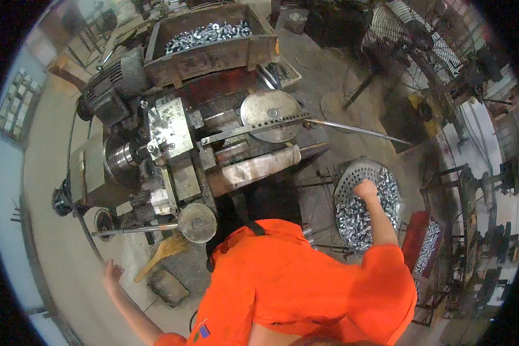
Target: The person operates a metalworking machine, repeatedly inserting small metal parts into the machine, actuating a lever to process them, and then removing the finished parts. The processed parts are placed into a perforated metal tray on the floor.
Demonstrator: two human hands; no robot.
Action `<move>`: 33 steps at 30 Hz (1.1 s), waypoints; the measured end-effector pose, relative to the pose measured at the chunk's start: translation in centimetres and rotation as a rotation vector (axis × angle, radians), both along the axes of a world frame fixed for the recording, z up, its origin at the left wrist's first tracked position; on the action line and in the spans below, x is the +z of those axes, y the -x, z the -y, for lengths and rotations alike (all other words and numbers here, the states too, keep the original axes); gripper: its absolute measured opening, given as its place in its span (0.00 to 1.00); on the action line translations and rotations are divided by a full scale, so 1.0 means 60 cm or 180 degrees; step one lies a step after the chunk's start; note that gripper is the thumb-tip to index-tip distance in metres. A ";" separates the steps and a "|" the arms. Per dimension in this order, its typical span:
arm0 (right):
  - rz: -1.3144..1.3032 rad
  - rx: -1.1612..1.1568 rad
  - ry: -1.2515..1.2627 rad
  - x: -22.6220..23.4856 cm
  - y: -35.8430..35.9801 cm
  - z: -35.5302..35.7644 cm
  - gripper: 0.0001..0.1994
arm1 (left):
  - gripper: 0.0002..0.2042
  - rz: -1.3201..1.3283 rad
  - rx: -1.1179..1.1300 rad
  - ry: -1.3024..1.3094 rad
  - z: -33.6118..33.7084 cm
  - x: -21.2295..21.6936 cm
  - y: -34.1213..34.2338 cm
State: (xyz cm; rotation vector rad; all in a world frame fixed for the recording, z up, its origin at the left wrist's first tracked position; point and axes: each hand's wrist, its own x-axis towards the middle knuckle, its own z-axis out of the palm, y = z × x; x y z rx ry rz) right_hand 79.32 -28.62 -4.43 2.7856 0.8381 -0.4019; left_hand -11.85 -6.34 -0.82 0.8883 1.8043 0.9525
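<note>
My right hand (364, 189) is over a round perforated metal pan (352, 173) at the right, its fingers closed. What they may hold is too small to make out. Shiny small metal parts (354, 222), short and cylinder-like, fill much of the pan below that hand. Out at the lower left, my left hand (113, 271) holds nothing I can see, its fingers loosely bent and apart. It is nearest to a lever bar (138, 230) joined to a round metal disc (198, 222) on the lathe-like machine, and does not touch it.
The machine's chuck (121, 155) and motor (118, 78) are at the left. Behind stands a wooden box (213, 60) of metal parts. A long lever (357, 130) reaches right from a large disc (271, 112). A brush (161, 254), a floor fan (418, 43) and a red bin (415, 239) are around.
</note>
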 end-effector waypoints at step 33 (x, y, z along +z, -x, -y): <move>-0.1079 0.4852 -0.1603 0.294 0.767 -0.710 0.12 | 0.20 -0.3087 0.0086 0.0280 0.221 0.105 -0.149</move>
